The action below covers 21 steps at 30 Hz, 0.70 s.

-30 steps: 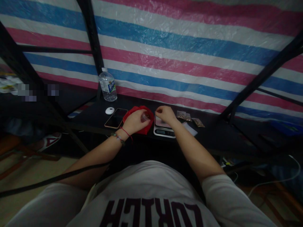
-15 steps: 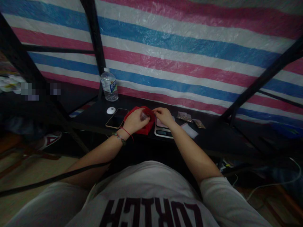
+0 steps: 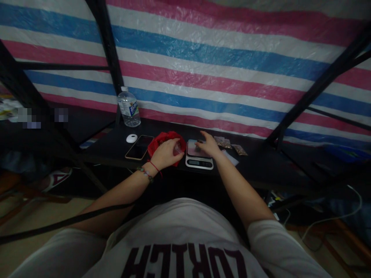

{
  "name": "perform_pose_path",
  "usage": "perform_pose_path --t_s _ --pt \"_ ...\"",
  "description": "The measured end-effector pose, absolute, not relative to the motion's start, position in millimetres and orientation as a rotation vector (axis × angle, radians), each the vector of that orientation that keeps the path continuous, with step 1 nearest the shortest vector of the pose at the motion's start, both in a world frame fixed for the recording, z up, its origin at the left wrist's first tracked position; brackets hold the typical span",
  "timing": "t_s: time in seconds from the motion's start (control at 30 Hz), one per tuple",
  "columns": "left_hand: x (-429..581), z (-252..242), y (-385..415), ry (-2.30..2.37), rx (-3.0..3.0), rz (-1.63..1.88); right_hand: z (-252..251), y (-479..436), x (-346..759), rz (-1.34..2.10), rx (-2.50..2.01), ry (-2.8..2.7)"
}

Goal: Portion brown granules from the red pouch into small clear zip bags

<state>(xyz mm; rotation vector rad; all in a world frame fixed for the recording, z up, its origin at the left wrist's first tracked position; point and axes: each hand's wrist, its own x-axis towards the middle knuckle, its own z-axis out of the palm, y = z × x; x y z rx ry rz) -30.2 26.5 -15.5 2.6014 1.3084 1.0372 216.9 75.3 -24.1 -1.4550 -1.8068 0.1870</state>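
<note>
My left hand [image 3: 166, 153] is curled around a small clear plastic thing [image 3: 177, 148] at the right side of a red plastic bag [image 3: 162, 139]; its exact kind is hard to make out. The bag's mouth is open, and dark contents show dimly inside. My right hand [image 3: 210, 146] hovers over the plate of a small digital scale [image 3: 199, 163], thumb and fingers apart. Small brownish pieces [image 3: 199, 142] lie by its fingertips on the plate, partly hidden. Several small clear packets with brown contents [image 3: 226, 143] lie beyond my right hand, and an empty-looking clear bag [image 3: 231, 157] is beside my wrist.
Left of the red bag lie a phone [image 3: 139, 147] and a white mouse [image 3: 131, 138]. A large clear bottle [image 3: 129, 108] stands behind them. Striped plastic sheeting [image 3: 203, 69] hangs behind the narrow black table [image 3: 261, 166], between dark metal posts [image 3: 108, 50].
My right hand has moved from the red bag's edge to above the scale, its fingers spreading. More of the scale's plate now shows. My left hand stays at the bag with the clear plastic thing.
</note>
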Motion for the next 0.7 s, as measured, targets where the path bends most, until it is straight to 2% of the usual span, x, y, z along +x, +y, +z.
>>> perform_pose_path --t_s 0.17,0.43,0.7 --pt "-30 -16 29 1.286 2.617 1.037 -39 87 218 0.243 -1.552 -1.827" --pt "-32 -17 31 1.324 2.611 1.003 -32 80 218 0.280 -1.420 -1.742" --pt "-30 -16 28 1.332 2.622 0.973 -42 72 221 0.219 -1.473 -1.809"
